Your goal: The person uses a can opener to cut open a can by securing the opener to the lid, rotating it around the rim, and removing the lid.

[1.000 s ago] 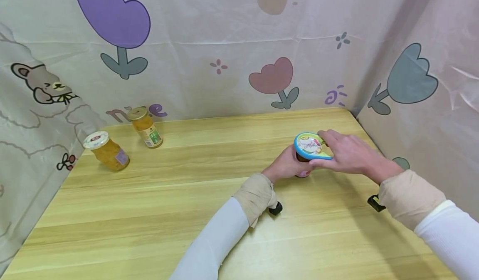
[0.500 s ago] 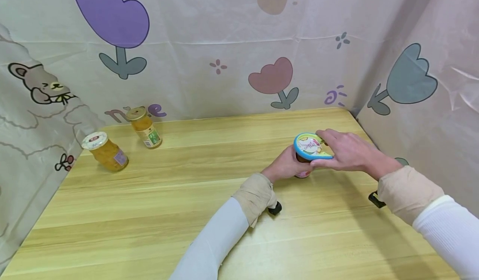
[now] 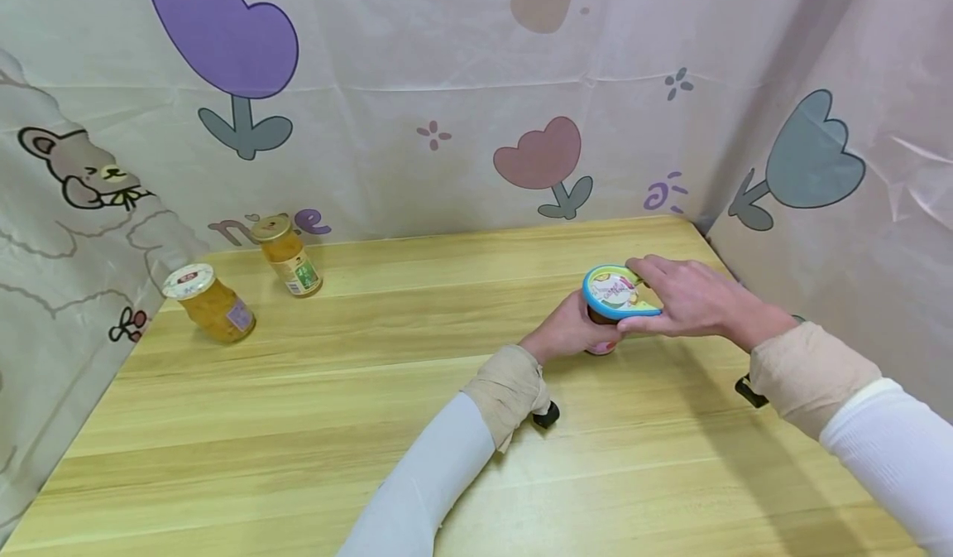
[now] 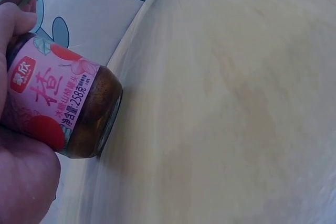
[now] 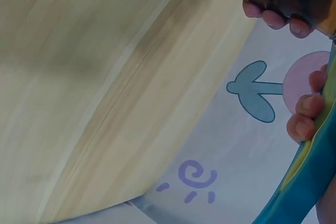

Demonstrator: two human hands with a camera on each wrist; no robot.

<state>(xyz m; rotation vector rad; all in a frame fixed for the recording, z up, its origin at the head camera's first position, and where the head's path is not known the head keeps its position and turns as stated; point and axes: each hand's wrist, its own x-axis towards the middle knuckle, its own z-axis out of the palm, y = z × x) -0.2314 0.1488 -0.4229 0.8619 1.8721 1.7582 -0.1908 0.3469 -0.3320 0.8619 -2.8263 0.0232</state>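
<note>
A glass jar (image 4: 100,98) with a pink label and dark contents stands at the right of the table, its base at the wood. My left hand (image 3: 567,327) grips it round the body. Around its lid sits a jar opener (image 3: 593,302), a loop with a blue outside and a yellow-green inside; the printed lid top (image 3: 612,290) shows within. My right hand (image 3: 694,296) holds the opener's two handle ends between thumb and fingers. In the right wrist view, its fingertips (image 5: 305,114) curl over the opener's edge.
Two glass jars of yellow-orange fruit stand at the table's left: one with a white lid (image 3: 216,309), one with a gold lid (image 3: 292,261) further back. Printed cloth (image 3: 417,60) walls in the back and sides of the wooden table (image 3: 298,424).
The right hand and the opener have shifted only very slightly left in the head view. Both hands keep their hold, and the two fruit jars stay in place.
</note>
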